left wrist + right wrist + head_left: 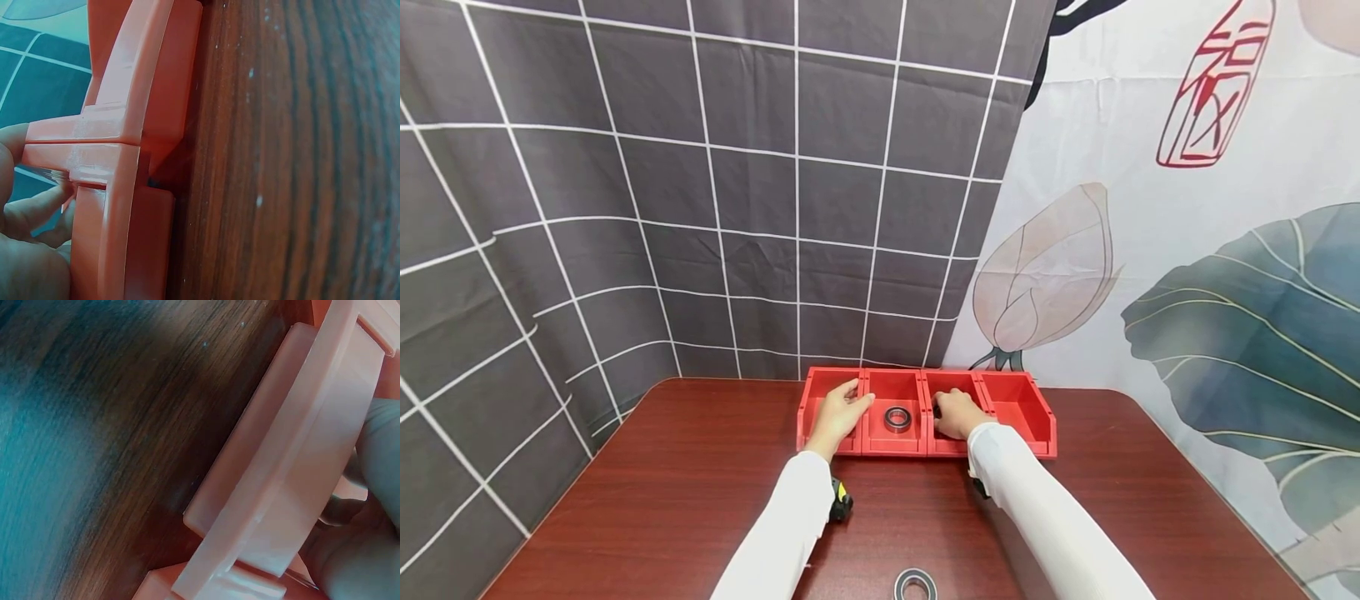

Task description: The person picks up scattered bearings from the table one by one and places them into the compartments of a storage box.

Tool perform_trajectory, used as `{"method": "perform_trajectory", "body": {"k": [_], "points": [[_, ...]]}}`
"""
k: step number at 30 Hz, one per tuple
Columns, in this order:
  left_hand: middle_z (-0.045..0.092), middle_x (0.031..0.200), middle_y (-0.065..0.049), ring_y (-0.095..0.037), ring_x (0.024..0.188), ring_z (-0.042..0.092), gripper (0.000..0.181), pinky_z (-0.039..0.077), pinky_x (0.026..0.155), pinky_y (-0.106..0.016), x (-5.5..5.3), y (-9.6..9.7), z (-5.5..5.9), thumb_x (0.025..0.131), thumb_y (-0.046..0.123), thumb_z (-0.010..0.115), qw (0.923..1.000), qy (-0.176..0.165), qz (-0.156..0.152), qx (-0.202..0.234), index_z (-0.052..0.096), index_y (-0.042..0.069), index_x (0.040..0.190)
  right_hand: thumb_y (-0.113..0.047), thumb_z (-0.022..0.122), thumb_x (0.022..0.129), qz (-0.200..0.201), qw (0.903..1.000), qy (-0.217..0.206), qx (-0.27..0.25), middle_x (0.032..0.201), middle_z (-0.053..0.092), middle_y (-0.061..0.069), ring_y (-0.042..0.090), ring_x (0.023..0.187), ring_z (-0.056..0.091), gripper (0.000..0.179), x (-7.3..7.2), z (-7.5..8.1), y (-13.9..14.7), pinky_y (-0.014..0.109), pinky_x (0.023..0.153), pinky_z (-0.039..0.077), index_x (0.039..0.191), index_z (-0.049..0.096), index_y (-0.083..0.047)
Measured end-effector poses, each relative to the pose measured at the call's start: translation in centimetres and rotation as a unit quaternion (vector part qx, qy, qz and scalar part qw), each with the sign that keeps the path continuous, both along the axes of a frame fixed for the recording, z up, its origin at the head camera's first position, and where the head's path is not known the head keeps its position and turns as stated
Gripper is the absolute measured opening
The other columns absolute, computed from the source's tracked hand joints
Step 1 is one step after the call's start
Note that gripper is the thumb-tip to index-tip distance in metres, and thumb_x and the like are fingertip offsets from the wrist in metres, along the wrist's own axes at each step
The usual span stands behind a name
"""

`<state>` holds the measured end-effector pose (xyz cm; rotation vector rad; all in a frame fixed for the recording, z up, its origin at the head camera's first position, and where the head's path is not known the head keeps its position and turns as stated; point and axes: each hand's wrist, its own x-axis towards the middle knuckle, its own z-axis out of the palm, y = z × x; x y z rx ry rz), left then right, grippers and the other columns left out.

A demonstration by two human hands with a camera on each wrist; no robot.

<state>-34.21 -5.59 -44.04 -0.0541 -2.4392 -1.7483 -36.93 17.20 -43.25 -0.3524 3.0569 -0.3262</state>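
A row of red storage bins point(895, 446) stands at the table's back edge. Over the leftmost bin is my left hand point(838, 417), its fingers loosely bent, the thumb apart near the first divider and nothing between them. One ball bearing point(897, 419) lies flat in the second bin. My right hand point(957, 414) reaches into the third bin with curled fingers. They pinch a dark thing point(937, 411) that looks like another bearing, mostly hidden by the hand. In the right wrist view, the bin's front wall point(312, 462) covers part of the fingers point(381, 444).
Another bearing point(915, 584) lies on the brown wooden table point(700, 500) near the front edge. The rightmost bin point(1018, 408) is beside my right hand. Behind the table hang a grey gridded cloth point(745, 200) and a white flower-printed cloth point(1120, 150).
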Motion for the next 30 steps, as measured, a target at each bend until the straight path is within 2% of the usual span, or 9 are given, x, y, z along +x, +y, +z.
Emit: {"method": "perform_trajectory", "body": {"k": [17,30], "points": [[0.057,0.13,-0.022,-0.035,0.117,0.057,0.055,0.048,0.096,-0.045,0.1,0.0,-0.1,0.089,0.024,0.069,1.0,0.003,-0.001,0.003,0.052,0.002,0.137,-0.023,0.074,0.083,-0.023,0.9991,-0.032,0.014,0.122,0.052,0.022,0.037,0.112,0.05,0.056,0.5,0.5,-0.2,0.061,0.096,0.042,0.132,0.054,-0.004],[0.056,0.131,-0.022,-0.036,0.119,0.056,0.056,0.047,0.097,-0.045,0.2,-0.1,0.2,0.09,0.025,0.068,1.0,0.0,-0.001,0.003,0.051,0.001,0.137,-0.017,0.071,0.084,0.021,0.9993,0.0,0.032,0.122,0.053,0.021,0.036,0.11,0.053,0.05,1.5,2.6,0.0,0.053,0.096,0.045,0.128,0.056,-0.002]]}}
